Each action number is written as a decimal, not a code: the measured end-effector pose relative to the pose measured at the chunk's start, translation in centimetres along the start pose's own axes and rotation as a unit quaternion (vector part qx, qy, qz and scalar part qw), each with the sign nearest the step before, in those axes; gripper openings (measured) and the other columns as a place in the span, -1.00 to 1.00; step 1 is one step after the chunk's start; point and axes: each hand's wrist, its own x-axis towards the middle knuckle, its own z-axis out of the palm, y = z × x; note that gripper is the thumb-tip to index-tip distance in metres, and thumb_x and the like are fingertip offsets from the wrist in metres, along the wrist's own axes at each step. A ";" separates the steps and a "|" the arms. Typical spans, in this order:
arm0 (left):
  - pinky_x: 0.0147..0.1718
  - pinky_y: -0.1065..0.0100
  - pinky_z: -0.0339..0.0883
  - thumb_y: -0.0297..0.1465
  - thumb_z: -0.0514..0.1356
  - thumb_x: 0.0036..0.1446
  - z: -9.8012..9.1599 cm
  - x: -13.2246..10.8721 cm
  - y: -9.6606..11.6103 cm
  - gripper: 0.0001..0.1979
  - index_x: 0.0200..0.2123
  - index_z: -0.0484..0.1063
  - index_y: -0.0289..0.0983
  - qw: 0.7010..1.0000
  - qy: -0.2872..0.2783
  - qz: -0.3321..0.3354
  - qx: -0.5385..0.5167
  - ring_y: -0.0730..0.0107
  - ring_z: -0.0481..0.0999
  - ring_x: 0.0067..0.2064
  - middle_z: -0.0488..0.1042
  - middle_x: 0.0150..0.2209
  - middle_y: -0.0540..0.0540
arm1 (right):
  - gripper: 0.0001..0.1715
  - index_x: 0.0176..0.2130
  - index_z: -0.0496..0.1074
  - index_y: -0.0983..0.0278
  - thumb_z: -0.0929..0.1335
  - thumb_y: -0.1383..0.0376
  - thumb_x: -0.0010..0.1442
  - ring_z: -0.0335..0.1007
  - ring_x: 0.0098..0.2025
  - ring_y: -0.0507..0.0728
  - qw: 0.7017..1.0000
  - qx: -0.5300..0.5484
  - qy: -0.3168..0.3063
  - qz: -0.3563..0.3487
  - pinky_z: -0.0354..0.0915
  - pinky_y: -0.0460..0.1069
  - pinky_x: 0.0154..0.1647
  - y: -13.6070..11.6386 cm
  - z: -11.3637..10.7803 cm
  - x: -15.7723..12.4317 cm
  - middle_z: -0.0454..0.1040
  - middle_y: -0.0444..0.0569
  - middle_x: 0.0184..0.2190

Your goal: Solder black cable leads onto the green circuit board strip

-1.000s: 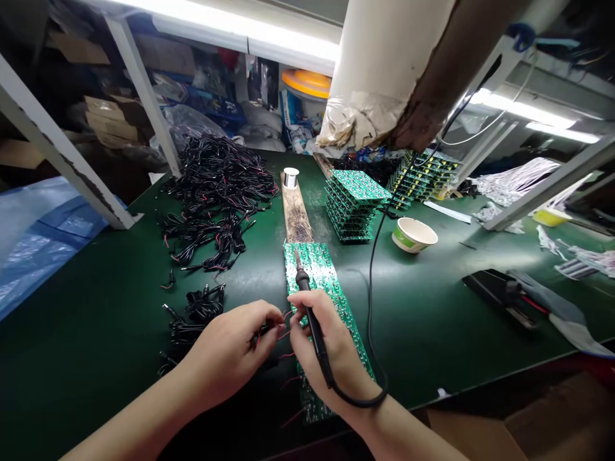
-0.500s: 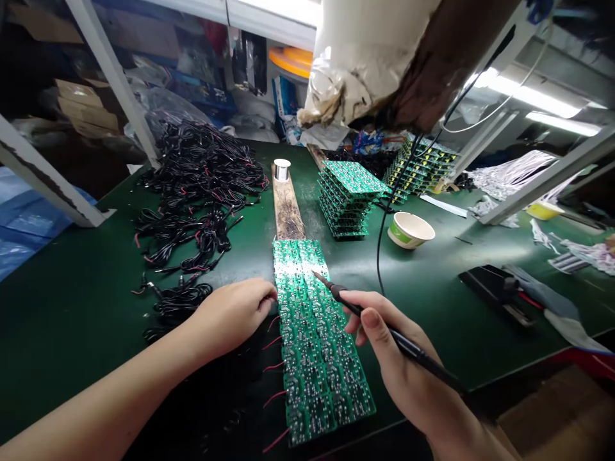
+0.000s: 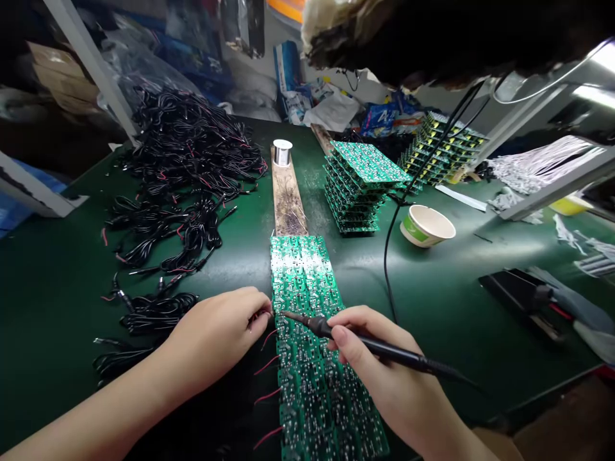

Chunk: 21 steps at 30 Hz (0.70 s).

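Observation:
A long green circuit board panel (image 3: 312, 358) lies in front of me, with several short red wires (image 3: 267, 398) sticking out along its left edge. My right hand (image 3: 369, 358) grips a black soldering iron (image 3: 384, 346) like a pen. The iron's tip is at the panel's left edge, close to my left fingers. My left hand (image 3: 225, 326) is closed in a pinch beside that edge, on what looks like a thin red wire (image 3: 260, 315), mostly hidden by the fingers.
A solder spool (image 3: 282, 155) stands on a stained wooden strip (image 3: 288, 198) behind the panel. Bundled black cables (image 3: 192, 153) heap at left. Stacked circuit boards (image 3: 355, 192) and a paper bowl (image 3: 427, 226) sit at right. The iron's cord (image 3: 388, 269) hangs down near them.
The soldering iron has moved left and nearer, from the panel's upper middle to its left edge by my left hand. My left hand has shifted slightly nearer. The camera view has tilted down.

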 end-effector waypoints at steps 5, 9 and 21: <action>-0.25 0.24 0.22 -0.27 0.03 0.43 0.3 0.0 -0.1 -0.73 -0.20 0.52 -0.14 1.000 -0.001 0.011 0.003 0.25 0.55 -0.20 0.59 -0.22 -0.01 | -0.68 -0.15 0.59 0.13 0.36 0.01 0.49 0.49 -0.34 0.06 1.000 0.007 -0.017 0.009 0.39 -0.07 -0.32 0.3 0.5 0.4 0.58 -0.14 -0.37; -0.26 0.24 0.20 -0.28 0.03 0.42 0.2 -0.1 -0.1 -0.74 -0.21 0.51 -0.15 1.000 0.001 0.014 0.005 0.25 0.54 -0.21 0.58 -0.24 -0.01 | -0.66 -0.16 0.58 0.13 0.34 0.00 0.50 0.46 -0.35 0.05 1.000 0.002 -0.017 0.010 0.37 -0.06 -0.33 0.3 0.4 0.4 0.58 -0.14 -0.37; -0.26 0.24 0.21 -0.30 0.05 0.41 0.2 -0.1 -0.1 -0.76 -0.22 0.51 -0.15 1.000 0.005 0.016 0.007 0.25 0.54 -0.20 0.57 -0.23 0.00 | -0.76 -0.19 0.58 0.11 0.36 0.12 0.49 0.47 -0.34 0.00 0.998 -0.031 -0.050 -0.035 0.38 -0.11 -0.32 -1.1 0.1 0.7 0.57 -0.20 -0.35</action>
